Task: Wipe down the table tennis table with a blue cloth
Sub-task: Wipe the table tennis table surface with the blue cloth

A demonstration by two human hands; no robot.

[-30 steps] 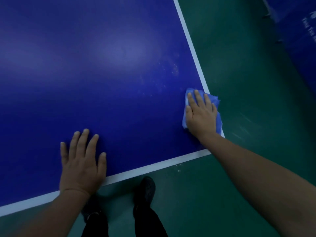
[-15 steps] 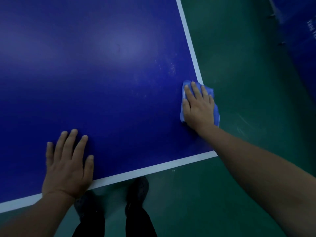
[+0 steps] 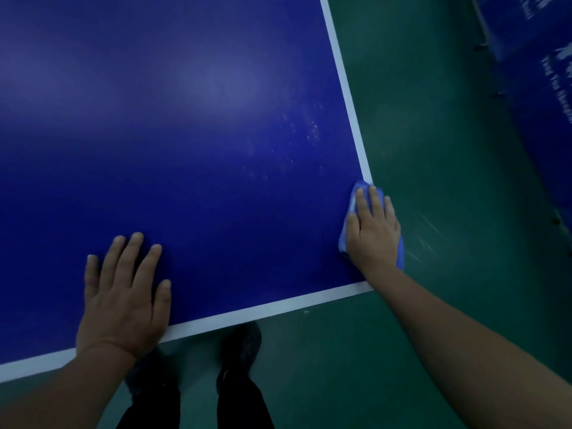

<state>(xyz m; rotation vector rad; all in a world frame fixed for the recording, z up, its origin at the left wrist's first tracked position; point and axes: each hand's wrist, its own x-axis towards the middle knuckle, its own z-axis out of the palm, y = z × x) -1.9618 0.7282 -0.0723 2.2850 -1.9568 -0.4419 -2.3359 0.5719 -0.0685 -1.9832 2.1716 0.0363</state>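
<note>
Two dark shoes [image 3: 240,348] stand on the green floor [image 3: 433,181] at bottom centre. Just above, the left hand [image 3: 123,298] lies flat, fingers spread, on the blue table [image 3: 185,134], holding nothing. At the right edge, the right hand [image 3: 373,233] presses the blue cloth [image 3: 353,199] with straight fingers. Pale specks [image 3: 312,133] lie farther up; a blue barrier [image 3: 538,72] fills the upper right.
</note>
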